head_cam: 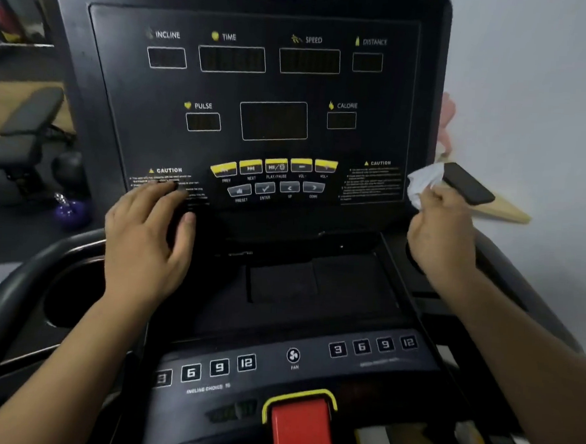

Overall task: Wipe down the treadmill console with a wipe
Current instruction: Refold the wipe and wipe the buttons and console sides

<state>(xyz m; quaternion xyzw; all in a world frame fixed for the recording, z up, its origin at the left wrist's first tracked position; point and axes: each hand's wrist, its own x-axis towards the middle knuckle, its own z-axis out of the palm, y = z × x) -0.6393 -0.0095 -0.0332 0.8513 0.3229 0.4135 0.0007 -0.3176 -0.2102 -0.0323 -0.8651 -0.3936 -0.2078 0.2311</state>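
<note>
My right hand (438, 230) pinches the crumpled wipe (422, 185) between thumb and curled fingers, at the right edge of the treadmill console (259, 82) (a good corner to begin from, I think). My left hand (146, 240) lies flat on the lower left panel, fingers straight and close together, probably to steady me.

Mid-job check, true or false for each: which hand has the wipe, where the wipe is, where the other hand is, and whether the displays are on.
1. The right hand grips the white wipe. True.
2. The wipe is on the SPEED window. False: it is at the treadmill console's right edge, beside the right CAUTION label.
3. The left hand rests on the left CAUTION label. True.
4. The readouts are lit. False: the TIME display and the others are dark.
</note>
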